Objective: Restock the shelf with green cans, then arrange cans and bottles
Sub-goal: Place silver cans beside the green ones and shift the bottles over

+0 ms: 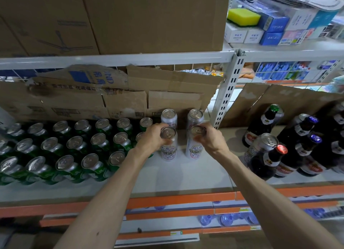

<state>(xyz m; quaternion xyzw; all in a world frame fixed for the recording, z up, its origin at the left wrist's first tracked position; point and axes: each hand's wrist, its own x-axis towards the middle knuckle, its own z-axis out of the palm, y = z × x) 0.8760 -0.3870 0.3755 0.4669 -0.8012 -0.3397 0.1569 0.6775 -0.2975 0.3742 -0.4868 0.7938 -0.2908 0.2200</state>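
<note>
Holding smooth cylindrical white cans [168, 152] near their metal tops, one per grip: left hand [151, 137], right hand [211, 140].

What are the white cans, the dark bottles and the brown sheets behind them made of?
The white cans look like aluminium: bare shiny tops with pull tabs, printed sides. The dark bottles seem glass, glossy with crimped metal caps. The brown sheets are cardboard, matte, creased and torn.

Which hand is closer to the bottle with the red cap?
Right. The right hand grips a white can left of the red-capped bottle; the left hand grips a second white can farther left.
</note>
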